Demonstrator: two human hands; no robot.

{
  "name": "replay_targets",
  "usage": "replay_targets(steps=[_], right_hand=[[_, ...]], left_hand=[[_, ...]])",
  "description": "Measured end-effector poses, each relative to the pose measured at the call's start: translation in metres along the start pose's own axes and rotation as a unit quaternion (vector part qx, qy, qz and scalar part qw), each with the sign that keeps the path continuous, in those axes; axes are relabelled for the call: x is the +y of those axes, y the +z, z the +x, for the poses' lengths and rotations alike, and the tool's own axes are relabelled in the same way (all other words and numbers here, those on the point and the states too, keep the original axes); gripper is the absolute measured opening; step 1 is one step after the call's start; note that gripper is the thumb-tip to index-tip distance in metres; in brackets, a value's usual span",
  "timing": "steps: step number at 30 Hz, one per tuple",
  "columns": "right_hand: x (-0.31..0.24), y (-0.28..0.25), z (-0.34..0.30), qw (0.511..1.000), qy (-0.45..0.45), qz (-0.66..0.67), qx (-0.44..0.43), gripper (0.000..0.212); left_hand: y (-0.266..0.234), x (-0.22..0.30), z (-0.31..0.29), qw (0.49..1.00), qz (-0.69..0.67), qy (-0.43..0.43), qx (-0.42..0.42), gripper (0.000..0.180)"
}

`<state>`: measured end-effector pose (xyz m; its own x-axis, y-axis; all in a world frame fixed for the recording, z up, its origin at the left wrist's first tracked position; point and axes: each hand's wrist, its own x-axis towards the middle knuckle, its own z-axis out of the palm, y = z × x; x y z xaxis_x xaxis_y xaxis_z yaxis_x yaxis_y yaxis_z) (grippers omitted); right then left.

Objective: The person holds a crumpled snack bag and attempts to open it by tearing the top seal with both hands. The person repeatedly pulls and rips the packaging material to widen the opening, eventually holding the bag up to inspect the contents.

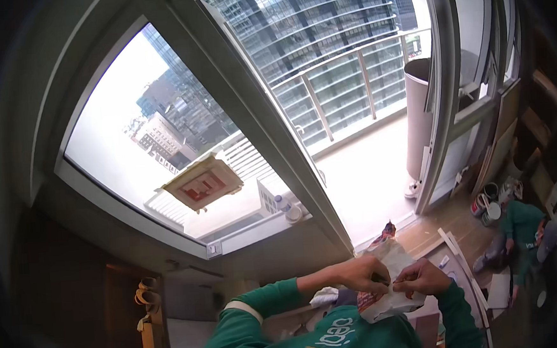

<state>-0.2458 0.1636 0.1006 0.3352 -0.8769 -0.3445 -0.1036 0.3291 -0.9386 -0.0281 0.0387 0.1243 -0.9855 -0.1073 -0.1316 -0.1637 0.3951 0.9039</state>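
In front of my chest is a crinkled whitish plastic bag point(395, 259) with a red patterned part lower down. My left hand point(364, 274) comes in from the left, its fingers pinched on the bag. Close beside it, my right hand point(425, 277) pinches the same bag, thumb and fingertips pressed together. The two sets of fingertips nearly meet at the bag's middle. What the bag holds, if anything, cannot be made out. Beyond it, near the door sill, shows a small red and dark piece point(387, 230); whether it belongs to the bag is unclear.
Beyond an open sliding door lies a balcony with a railing point(362, 83) and a tall beige cylinder point(418, 121). A bottle point(282, 203) and white cup point(293, 214) stand by the window. At right are paint cans point(481, 205), wooden strips point(466, 268) and a person in green point(525, 223).
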Motion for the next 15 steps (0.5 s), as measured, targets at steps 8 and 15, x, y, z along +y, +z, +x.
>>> replay_targets(steps=[8, 15], right_hand=[[-0.049, 0.002, 0.084, 0.986, -0.139, -0.074, 0.049, 0.022], [-0.096, -0.006, 0.142, 0.980, -0.170, -0.084, 0.056, 0.023]], left_hand=[[-0.063, -0.003, -0.044, 0.988, 0.007, 0.007, 0.155, 0.017], [-0.128, -0.010, -0.061, 0.976, -0.005, 0.001, 0.218, 0.015]])
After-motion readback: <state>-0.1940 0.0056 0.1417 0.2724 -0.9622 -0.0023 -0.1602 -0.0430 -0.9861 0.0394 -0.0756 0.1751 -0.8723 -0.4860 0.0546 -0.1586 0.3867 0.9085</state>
